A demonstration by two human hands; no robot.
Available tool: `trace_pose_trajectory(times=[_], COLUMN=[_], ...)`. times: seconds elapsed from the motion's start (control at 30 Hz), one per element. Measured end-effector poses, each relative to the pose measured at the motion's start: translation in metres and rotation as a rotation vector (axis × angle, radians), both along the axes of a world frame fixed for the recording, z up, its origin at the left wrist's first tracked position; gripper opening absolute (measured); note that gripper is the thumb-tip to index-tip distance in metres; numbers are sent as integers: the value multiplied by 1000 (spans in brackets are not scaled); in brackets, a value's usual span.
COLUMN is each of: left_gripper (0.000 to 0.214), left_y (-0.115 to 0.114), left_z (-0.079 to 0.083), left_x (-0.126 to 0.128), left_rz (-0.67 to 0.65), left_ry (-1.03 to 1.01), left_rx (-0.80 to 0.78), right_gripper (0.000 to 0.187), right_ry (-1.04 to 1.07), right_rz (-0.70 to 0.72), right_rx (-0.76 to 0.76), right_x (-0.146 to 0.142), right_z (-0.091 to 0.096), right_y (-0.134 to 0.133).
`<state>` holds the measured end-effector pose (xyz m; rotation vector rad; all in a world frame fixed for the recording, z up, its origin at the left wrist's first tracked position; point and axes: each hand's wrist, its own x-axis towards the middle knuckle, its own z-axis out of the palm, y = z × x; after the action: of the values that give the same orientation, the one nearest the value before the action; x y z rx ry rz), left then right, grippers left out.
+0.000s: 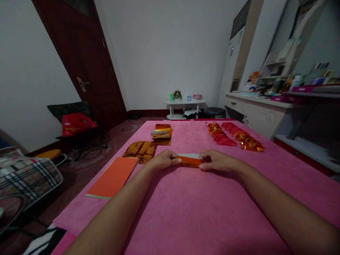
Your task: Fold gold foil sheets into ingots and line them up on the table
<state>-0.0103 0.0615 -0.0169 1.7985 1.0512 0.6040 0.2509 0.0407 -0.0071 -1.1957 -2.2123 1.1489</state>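
Note:
Between my two hands, low over the pink tablecloth, is a narrow folded strip of shiny orange-gold foil paper (190,162), with a pale whitish strip showing along its far edge. My left hand (168,160) pinches its left end between thumb and fingers. The right end is pinched the same way by my right hand (212,160). Left of my left hand lies a creased sheet of gold foil (140,149). Nearer on that side is a stack of orange paper (114,177). Beyond it sits a pile of gold foil sheets (163,141) with a greyish rounded object (159,133) on top.
Crumpled gold and red foil pieces (221,134) lie in rows at the table's far right. Behind the pink table (207,212) are a low white table (183,102) and a black stool (214,111). A chair with a red bag (77,124) stands left; a cluttered desk (259,109) stands right.

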Motion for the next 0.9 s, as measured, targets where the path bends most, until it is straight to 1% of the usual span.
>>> trace_pose_trajectory(times=[0.03, 0.1, 0.2, 0.27, 0.4, 0.47, 0.5, 0.53, 0.6, 0.7, 0.77, 0.83, 0.9], left_gripper=[39, 43, 42, 37, 26, 24, 26, 29, 40, 54, 61, 63, 61], left_y=[0, 1, 4, 6, 12, 13, 14, 13, 11, 7, 5, 4, 5], left_z=[-2, -5, -10, -14, -25, -28, -28, -27, -24, -17, -15, -15, -17], left_x=[1, 3, 6, 7, 8, 9, 10, 10, 10, 11, 13, 15, 17], left_rz=[12, -17, 51, 89, 102, 121, 142, 164, 200, 231, 262, 304, 331], left_ry=[24, 77, 120, 150, 134, 124, 123, 126, 144, 210, 261, 297, 308], left_rx=[2, 16, 83, 114, 163, 179, 191, 207, 251, 321, 372, 428, 457], right_gripper=[26, 31, 32, 29, 19, 12, 11, 15, 31, 54, 60, 55, 41], right_ry=[15, 29, 8, -25, -84, -151, -184, -212, -233, -230, -221, -212, -202], right_rz=[-21, -72, -169, -218, -299, -379, -428, -474, -538, -542, -528, -519, -505], right_rx=[15, 45, 97, 129, 152, 203, 245, 285, 337, 308, 267, 236, 208], right_x=[0, -1, -3, -5, -10, -13, -14, -14, -15, -16, -15, -15, -15], right_z=[-4, -11, -18, -21, -22, -22, -22, -23, -24, -24, -24, -23, -21], right_y=[2, 7, 12, 12, 11, 10, 10, 10, 11, 13, 13, 13, 12])
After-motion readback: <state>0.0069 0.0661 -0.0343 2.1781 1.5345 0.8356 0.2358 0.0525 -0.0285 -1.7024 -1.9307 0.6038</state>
